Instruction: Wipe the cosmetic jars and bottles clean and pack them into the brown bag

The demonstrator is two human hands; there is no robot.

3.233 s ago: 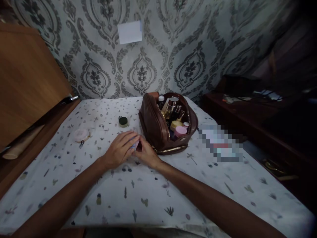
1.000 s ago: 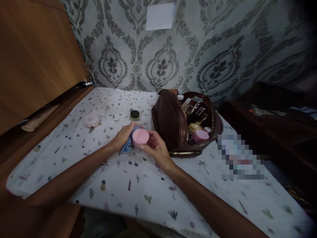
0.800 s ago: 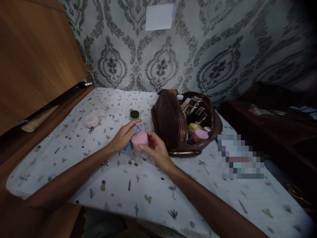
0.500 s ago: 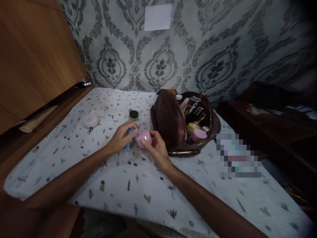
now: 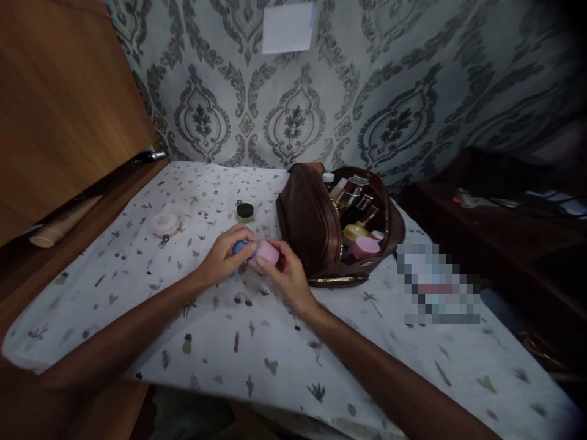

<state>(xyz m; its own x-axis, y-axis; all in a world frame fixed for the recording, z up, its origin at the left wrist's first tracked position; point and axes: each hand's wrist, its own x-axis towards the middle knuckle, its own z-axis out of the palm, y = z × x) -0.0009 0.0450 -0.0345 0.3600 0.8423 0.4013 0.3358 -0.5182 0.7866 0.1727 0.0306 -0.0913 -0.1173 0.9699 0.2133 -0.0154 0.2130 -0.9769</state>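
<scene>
My right hand (image 5: 288, 272) is closed around a small pink cosmetic jar (image 5: 268, 253), held just above the printed tablecloth. Against the jar's left side, my left hand (image 5: 229, 253) pinches a blue cloth (image 5: 238, 247), mostly covered by its fingers. To the right of the hands stands an unzipped brown makeup bag (image 5: 302, 214). Bottles, a yellow-lidded container (image 5: 355, 232) and another pink jar (image 5: 365, 246) show inside it. Behind my left hand, a small round container with a dark green lid (image 5: 245, 211) sits on the cloth.
A round pale pink case (image 5: 166, 224) lies at the left of the table. Along the wooden cabinet (image 5: 68, 110) rests a beige tube (image 5: 66, 223). A pixelated item (image 5: 438, 284) lies right of the bag. Patterned wallpaper (image 5: 293, 116) rises behind.
The pink jar has turned a little in my right hand, and more of the fingers now wrap over it. The blue cloth stays at its left side. The view has shifted slightly.
</scene>
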